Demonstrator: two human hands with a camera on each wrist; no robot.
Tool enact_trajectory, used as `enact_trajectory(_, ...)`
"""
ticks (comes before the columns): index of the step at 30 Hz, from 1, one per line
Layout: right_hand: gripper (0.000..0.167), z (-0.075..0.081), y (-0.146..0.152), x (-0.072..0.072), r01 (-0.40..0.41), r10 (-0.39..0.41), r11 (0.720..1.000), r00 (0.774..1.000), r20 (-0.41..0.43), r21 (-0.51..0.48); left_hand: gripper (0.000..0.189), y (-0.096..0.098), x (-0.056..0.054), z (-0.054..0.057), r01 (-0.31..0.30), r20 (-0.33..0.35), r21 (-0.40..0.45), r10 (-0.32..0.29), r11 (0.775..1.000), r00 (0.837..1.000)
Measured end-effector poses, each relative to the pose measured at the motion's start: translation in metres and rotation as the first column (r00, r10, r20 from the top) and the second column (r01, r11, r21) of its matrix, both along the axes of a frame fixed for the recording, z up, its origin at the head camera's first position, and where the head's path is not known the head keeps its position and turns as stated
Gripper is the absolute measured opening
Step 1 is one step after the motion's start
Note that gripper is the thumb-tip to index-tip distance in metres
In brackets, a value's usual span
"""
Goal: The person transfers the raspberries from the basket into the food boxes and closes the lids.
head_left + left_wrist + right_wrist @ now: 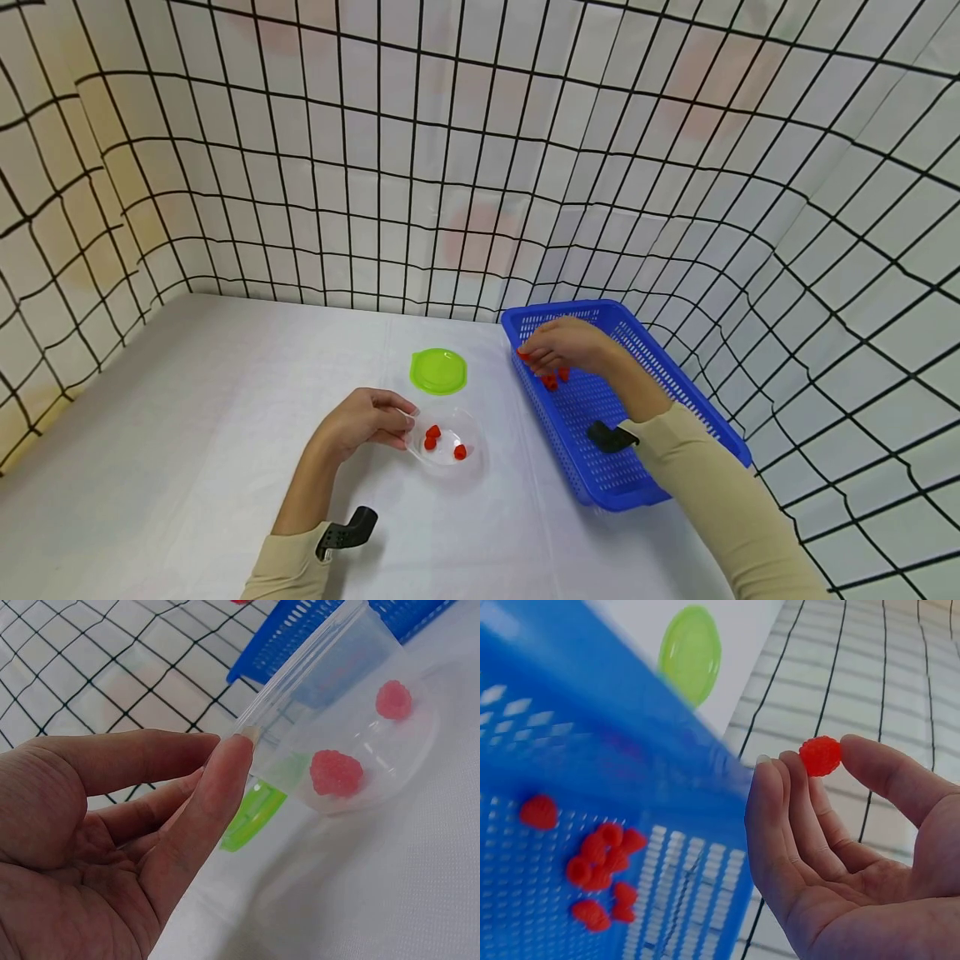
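My left hand [369, 423] pinches the rim of a clear plastic bowl [467, 425] between thumb and fingers. Inside the bowl lie a few red raspberries [337, 773], near its bottom. My right hand [566, 343] is over the far left part of a blue plastic basket [611, 505], pinching a single raspberry [821, 756] between thumb and fingertips. Below it, several more raspberries [594, 855] lie on the basket's perforated floor. A bright green round lid [438, 372] rests on the white table just behind the bowl.
The basket stands on the right of the white-covered table [187, 417], its raised rim close to the bowl. Black wire mesh [378, 167] over white sheeting encloses the back and both sides. A black camera mount sits on each wrist.
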State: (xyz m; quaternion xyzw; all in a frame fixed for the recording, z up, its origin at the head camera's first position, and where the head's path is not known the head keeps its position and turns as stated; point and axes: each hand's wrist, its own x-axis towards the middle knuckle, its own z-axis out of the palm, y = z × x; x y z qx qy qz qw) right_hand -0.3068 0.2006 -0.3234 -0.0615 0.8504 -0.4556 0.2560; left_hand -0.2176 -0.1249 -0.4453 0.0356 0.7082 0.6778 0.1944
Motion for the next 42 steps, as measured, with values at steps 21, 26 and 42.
enact_trajectory(21, 0.026, -0.023, -0.062, 0.019, -0.109, 0.108, 0.994, 0.994, 0.033, 0.027, 0.032, 0.000, 0.000, 0.001, -0.003, 0.006, -0.007, 0.003, 1.000, 1.000)
enact_trajectory(26, 0.027, -0.031, -0.072, 0.022, -0.130, 0.127, 0.991, 0.990, 0.058, 0.035, 0.032, 0.000, 0.001, 0.001, 0.000, 0.005, -0.006, 0.000, 1.000, 1.000)
enact_trajectory(42, 0.024, -0.050, -0.084, 0.030, -0.170, 0.164, 0.985, 0.979, 0.119, 0.040, 0.031, 0.000, 0.000, 0.001, -0.006, 0.006, -0.013, 0.006, 1.000, 1.000)
